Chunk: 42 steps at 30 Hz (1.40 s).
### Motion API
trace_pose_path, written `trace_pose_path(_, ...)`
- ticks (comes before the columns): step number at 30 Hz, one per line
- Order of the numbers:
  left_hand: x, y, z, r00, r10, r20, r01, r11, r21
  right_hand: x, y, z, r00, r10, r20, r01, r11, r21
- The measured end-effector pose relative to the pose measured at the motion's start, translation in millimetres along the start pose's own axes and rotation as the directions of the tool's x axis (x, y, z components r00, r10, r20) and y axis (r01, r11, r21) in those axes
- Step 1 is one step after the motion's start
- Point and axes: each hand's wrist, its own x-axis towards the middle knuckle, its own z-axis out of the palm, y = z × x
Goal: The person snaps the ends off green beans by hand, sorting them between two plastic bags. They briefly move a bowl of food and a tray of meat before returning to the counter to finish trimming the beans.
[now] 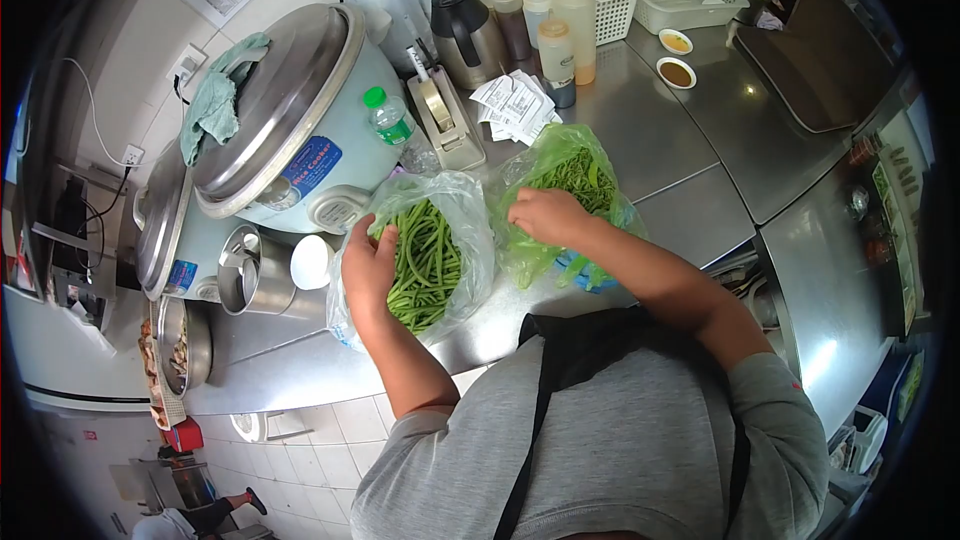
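Observation:
My left hand [368, 265] is at the left rim of a clear plastic bag [478, 230], its thumb over the long green beans [425, 265] inside and its fingers curled at the plastic. To the right, my right hand [548, 216] is closed at the near left side of a green plastic bag [525, 265]. That bag holds thin green stalks [575, 180]. Its fingertips are partly hidden, but they appear to pinch the bag's plastic. Both bags stand open side by side on the steel counter [680, 215].
Large rice cookers [290, 120], a steel pot [255, 270] and a white bowl [312, 262] stand left. Behind are a tape dispenser [445, 125], a green-capped bottle [388, 118], receipts [515, 105], a kettle [465, 35] and sauce bottles [573, 25]. Another person [190, 520] is at lower left.

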Motion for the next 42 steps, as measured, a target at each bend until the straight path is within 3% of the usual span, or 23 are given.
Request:
trace_pose_path(3, -1, 18, 10, 0.995, 0.099, 0.022, -0.090, 0.961, -0.261, 6, 11, -11, 0.974, 0.155, -0.164, -0.079, 0.915, 0.395)
trace_pose_path(6, -2, 44, 35, 0.963, 0.248, 0.109, -0.157, 0.838, -0.523, 13, 13, -35, 0.903, 0.381, -0.198, -0.149, 0.711, 0.687)
trace_pose_path(9, 5, 58, 75, 0.908, 0.372, 0.192, -0.224, 0.818, -0.530, 11, 5, -57, 0.874, 0.463, -0.148, -0.141, 0.532, 0.835)
trace_pose_path(12, 16, 70, 110, 0.886, 0.379, 0.267, -0.207, 0.838, -0.504, 2, 17, -58, 0.876, 0.400, -0.271, -0.093, 0.691, 0.717)
trace_pose_path(13, 20, 70, 120, 0.880, 0.367, 0.302, -0.192, 0.856, -0.480, -3, 19, -63, 0.865, 0.395, -0.310, -0.160, 0.802, 0.575)
trace_pose_path(15, 22, 71, 135, 0.830, 0.413, 0.375, -0.318, 0.903, -0.290, -15, 23, -76, 0.850, 0.366, -0.380, -0.291, 0.926, 0.240)
trace_pose_path(16, 22, 73, 141, 0.803, 0.429, 0.414, -0.383, 0.903, -0.192, -20, 27, -77, 0.848, 0.387, -0.362, -0.333, 0.921, 0.203)
trace_pose_path(19, 15, 85, 155, 0.772, 0.238, 0.589, -0.396, 0.905, 0.154, -28, 35, -76, 0.844, 0.428, -0.322, -0.412, 0.903, 0.122)
trace_pose_path(22, 12, 74, 175, 0.792, 0.193, 0.579, -0.445, 0.832, 0.331, -32, 33, -71, 0.861, 0.423, -0.282, -0.407, 0.906, 0.116)
trace_pose_path(24, 11, 67, 178, 0.804, 0.208, 0.557, -0.448, 0.828, 0.337, -34, 32, -70, 0.877, 0.421, -0.231, -0.405, 0.907, 0.115)
trace_pose_path(27, 8, 72, 161, 0.825, 0.276, 0.494, -0.457, 0.839, 0.295, -36, 37, -66, 0.868, 0.351, -0.351, -0.362, 0.931, 0.035)
trace_pose_path(30, 0, 86, 137, 0.822, 0.370, 0.432, -0.503, 0.828, 0.248, -32, 27, -73, 0.850, 0.386, -0.360, -0.409, 0.913, 0.013)
trace_pose_path(39, -3, 91, 122, 0.800, 0.515, 0.308, -0.552, 0.833, 0.037, -37, 33, -80, 0.929, 0.228, -0.290, -0.291, 0.936, -0.198)
trace_pose_path(42, -7, 100, 119, 0.793, 0.533, 0.295, -0.546, 0.836, -0.042, -36, 27, -77, 0.892, 0.296, -0.342, -0.344, 0.934, -0.090)
